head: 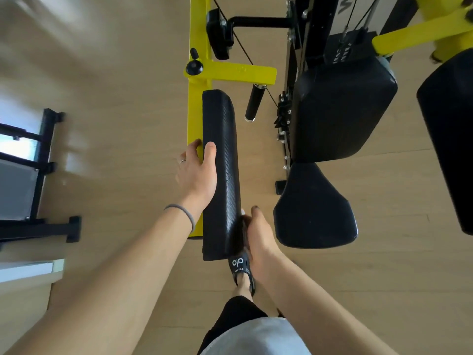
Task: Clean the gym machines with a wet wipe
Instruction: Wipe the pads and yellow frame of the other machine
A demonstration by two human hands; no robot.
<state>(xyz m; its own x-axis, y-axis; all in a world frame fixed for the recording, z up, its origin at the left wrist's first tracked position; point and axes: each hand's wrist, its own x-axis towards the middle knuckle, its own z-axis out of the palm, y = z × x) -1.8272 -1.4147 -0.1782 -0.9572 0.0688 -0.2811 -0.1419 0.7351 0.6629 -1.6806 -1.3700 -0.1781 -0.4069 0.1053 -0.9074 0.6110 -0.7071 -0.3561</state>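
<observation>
1. Surroundings: My view looks down onto a light wood floor point(115, 124). The yellow frame point(198, 103) of the machine runs away from me. A black knob point(194, 67) sits at its crossbar, and a short black roller handle point(253, 102) hangs just beyond the crossbar's right end.
2. To the right stand a large black back pad point(343, 108) and, nearer me, a black seat pad point(314, 208). Thin cables point(245, 55) cross above them. A black rack point(38, 175) stands at the far left, well apart.
3. Obstructions: My right foot in a black slide sandal point(242, 267) is below the near end of the pad I am working on. The seat pad sits just beside my right hand, leaving a narrow gap.
4. Task item: The long black arm pad point(221, 160) lies beside the yellow frame. Its long axis runs straight away from me, with the near end low in the view and the far end by the crossbar.
5. Left hand point(198, 172): The arm is extended. The thumb lies on top of the pad, and the fingers wrap its left edge, gripping it.
6. Right hand point(258, 231): It is pressed against the pad's right side near the near end, fingers curled around something dark. I cannot tell whether this is the wipe.
</observation>
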